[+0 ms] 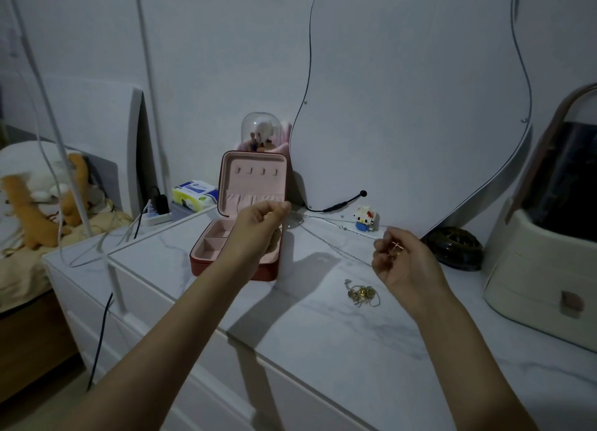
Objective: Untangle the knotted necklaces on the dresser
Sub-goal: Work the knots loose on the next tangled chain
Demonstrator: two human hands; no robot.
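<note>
Above worktop [323,327]: left hand [261,219] at 10 o'clock, right hand [399,257] at 3, fingers of each pinching silver chain [336,248] stretched between. Gold tangle [361,294] lies below, at 5 from box [240,236].

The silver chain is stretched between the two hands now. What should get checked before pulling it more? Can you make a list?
1. Left hand pinches one end of the silver chain: ok.
2. Right hand holds the other end, near a small cross pendant: ok.
3. Chain free of knots along its span: cannot tell, too thin to see.
4. Gold necklace pile lies apart from the chain on the dresser top: ok.
5. Jewelry box open and ready: ok.
6. Gold pile untangled: not ok, bunched up.
</note>
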